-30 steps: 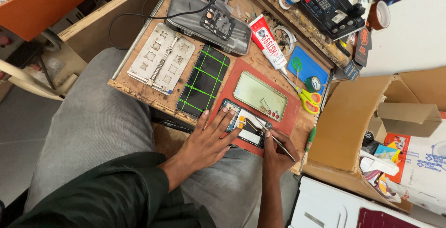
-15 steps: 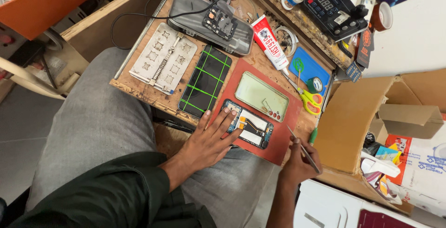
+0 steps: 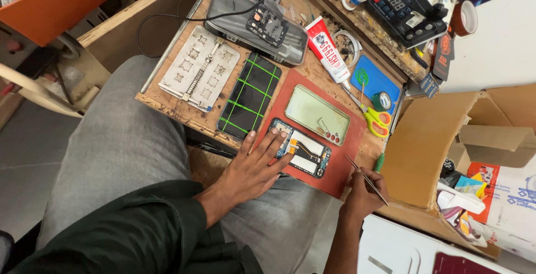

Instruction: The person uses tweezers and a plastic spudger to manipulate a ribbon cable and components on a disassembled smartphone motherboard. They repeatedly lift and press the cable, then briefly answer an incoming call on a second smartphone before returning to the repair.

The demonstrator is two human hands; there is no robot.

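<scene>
The opened phone [image 3: 302,153], with its back cover off and its inner parts showing, lies on the near part of a red mat [image 3: 340,168] at the front edge of the wooden tabletop [image 3: 167,106]. The left hand [image 3: 254,165] rests flat with the fingers [image 3: 267,144] spread wide; the fingertips press on the left end of the phone and grip nothing. The right hand [image 3: 364,194] is just off the right corner of the mat, apart from the phone. It is closed around thin metal tweezers [image 3: 365,178], whose tip points up and left toward the mat. Below the hands are the person's grey trousers and a dark green sleeve.

A little farther on the same mat lies a pale green phone back cover [image 3: 315,113], with some small red pieces near its right corner. To the left of the mat is a black panel with green tape lines [image 3: 251,95], and beside that a grey metal plate with shaped holes [image 3: 198,67]. Yellow scissors [image 3: 375,116] lie to the right of the mat, near a blue pad [image 3: 373,81]. Farther back are a red and white tube [image 3: 328,50], a grey tray with a circuit part [image 3: 257,22], and a black device with a display [image 3: 405,6]. A cardboard box [image 3: 430,140] stands at the right.
</scene>
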